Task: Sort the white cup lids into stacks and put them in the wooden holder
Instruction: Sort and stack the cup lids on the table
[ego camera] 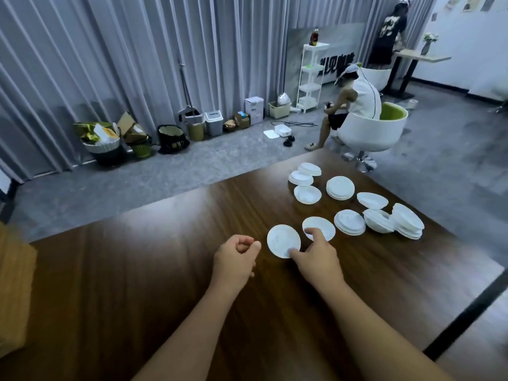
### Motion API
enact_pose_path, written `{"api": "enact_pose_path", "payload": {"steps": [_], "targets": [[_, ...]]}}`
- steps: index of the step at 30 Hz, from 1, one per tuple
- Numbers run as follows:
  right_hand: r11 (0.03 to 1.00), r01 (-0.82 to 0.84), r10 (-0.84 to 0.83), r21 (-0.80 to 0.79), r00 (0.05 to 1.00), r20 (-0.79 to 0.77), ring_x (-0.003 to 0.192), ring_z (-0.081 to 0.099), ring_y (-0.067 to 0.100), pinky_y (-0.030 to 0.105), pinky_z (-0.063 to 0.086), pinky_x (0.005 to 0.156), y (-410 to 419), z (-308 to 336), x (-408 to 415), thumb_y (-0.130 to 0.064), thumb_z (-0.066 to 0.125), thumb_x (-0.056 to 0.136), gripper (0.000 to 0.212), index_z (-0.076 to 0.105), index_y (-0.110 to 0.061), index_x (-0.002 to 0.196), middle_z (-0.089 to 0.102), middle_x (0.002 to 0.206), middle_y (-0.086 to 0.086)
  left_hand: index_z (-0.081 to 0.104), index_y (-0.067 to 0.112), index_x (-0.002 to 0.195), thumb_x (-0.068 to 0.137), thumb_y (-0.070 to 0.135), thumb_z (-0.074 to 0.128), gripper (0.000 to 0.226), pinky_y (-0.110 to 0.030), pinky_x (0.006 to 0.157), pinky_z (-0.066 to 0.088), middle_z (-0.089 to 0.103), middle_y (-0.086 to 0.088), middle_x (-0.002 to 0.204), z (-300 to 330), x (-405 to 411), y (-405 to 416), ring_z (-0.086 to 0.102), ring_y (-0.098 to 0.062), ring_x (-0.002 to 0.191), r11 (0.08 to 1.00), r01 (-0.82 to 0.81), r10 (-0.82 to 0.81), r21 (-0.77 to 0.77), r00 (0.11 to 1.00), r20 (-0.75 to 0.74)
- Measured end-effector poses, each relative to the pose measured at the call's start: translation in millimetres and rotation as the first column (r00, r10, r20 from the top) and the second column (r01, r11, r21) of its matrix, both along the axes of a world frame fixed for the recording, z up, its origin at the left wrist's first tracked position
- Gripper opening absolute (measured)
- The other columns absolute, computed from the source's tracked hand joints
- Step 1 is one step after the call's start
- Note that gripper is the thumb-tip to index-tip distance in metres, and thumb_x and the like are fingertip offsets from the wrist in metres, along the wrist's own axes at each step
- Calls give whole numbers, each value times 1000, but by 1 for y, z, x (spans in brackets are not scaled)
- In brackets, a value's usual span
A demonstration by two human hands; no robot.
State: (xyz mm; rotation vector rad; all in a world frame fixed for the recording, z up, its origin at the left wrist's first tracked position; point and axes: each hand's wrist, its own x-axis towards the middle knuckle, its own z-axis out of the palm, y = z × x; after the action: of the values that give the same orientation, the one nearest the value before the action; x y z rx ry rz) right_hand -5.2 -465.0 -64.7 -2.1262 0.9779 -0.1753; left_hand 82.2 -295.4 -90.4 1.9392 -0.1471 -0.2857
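Two single round white plastic cup lids lie flat on the dark brown wood-grain worktop [154, 270], nearest the person: the near lid [283, 240] and, just beside it to the right and further away, the second lid [323, 225]. The right hand [319, 257] is spread between them; its thumb tip touches the near lid's lower right edge, its index finger rests on the second lid. Fingers are extended, not curled round either lid. The left hand [236, 257] sits left of the near lid, apart from it, fingers loosely curled, nothing in it.

Further right, low stacks of the same lids: one stack [349, 222] just beside the second lid, then two tilted stacks [379, 220] [408, 221] leaning against each other. A single lid [372, 200] lies behind these. Far group: a stack [340, 187], a single lid [307, 194], and two small overlapping stacks [301, 177] [310, 169] near the worktop's far edge.

A light wooden object [13, 284] shows at the left frame edge; cannot tell what it is.

Beyond the worktop: grey carpet, grey pleated curtains [110, 64], bins and boxes along the curtain foot, a white shelf rack [310, 78]. A seated person [354, 100] occupies a white and green tub chair [373, 130]; another person [389, 34] stands at a high table [423, 56].
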Motion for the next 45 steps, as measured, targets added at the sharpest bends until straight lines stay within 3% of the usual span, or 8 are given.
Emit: {"api": "enact_pose_path", "payload": {"steps": [7, 10, 17, 21, 24, 35, 41, 45], "targets": [[1000, -19, 19, -10, 999, -34, 90, 69, 14, 33, 58, 71, -8, -13, 3, -51, 81, 87, 45, 58, -28, 119, 70, 104, -7, 77, 23, 125, 98, 30, 68, 30, -35, 77, 66, 77, 1, 98, -2, 3, -35, 71, -16, 84, 973, 109, -108, 201, 994, -16], [1000, -6, 5, -29, 999, -44, 79, 68, 12, 33, 61, 69, -9, -15, 6, -55, 79, 89, 37, 59, -28, 103, 68, 91, -8, 70, 23, 139, 103, 25, 56, 39, -22, 56, 58, 74, -1, 97, -4, 4, -41, 70, -13, 74, 963, 136, -130, 232, 991, -45], [995, -77, 72, 60, 995, 74, 73, 70, 12, 27, 55, 60, -15, -13, -1, -55, 78, 91, 28, 66, -29, 87, 71, 78, -7, 69, 36, 119, 100, 28, 73, 21, -24, 48, 55, 78, 6, 92, -8, 18, -42, 73, -10, 65, 975, 222, -218, 20, 970, -109], [929, 173, -243, 327, 952, 187, 55, 68, 17, 33, 60, 51, -32, -16, -8, -39, 72, 93, 21, 64, -20, 96, 75, 79, 4, 69, 34, 135, 103, 18, 68, 36, -26, 48, 51, 77, 3, 85, -20, 32, -33, 62, -11, 54, 987, 64, -88, -151, 984, -157], [831, 283, -395, 480, 906, 150, 43, 64, 18, 31, 55, 47, -45, -12, 0, -40, 74, 95, 31, 53, -21, 107, 75, 75, 9, 66, 57, 131, 104, 19, 63, 47, -26, 49, 48, 72, -1, 111, -23, 36, -24, 53, -9, 53, 956, 33, -93, -291, 976, -195], [872, 89, -209, 481, 957, 203, 68, 68, 21, 27, 51, 49, -44, -7, 19, -24, 79, 97, 10, 73, -21, 103, 76, 92, 9, 77, 33, 102, 88, 21, 90, 22, -20, 50, 49, 81, 2, 97, -15, 25, -18, 69, -13, 76, 914, -44, -40, -402, 979, -198], [866, -86, -78, 492, 949, 304, 57, 66, 12, 24, 49, 45, -38, -5, 16, -28, 77, 101, 9, 76, -24, 109, 79, 92, 6, 83, 40, 109, 85, 28, 90, 28, -44, 86, 67, 82, 7, 112, -15, 23, -16, 76, -17, 109, 893, -38, -46, -448, 983, -176], [891, -11, -163, 454, 925, 343, 88, 72, 16, 27, 56, 63, -36, -8, 21, -31, 79, 99, 7, 78, -27, 105, 76, 99, 1, 85, 32, 110, 77, 33, 91, 34, -47, 91, 66, 82, -1, 117, -13, 27, -13, 77, -22, 113, 842, -43, -106, -538, 964, -244]]}}
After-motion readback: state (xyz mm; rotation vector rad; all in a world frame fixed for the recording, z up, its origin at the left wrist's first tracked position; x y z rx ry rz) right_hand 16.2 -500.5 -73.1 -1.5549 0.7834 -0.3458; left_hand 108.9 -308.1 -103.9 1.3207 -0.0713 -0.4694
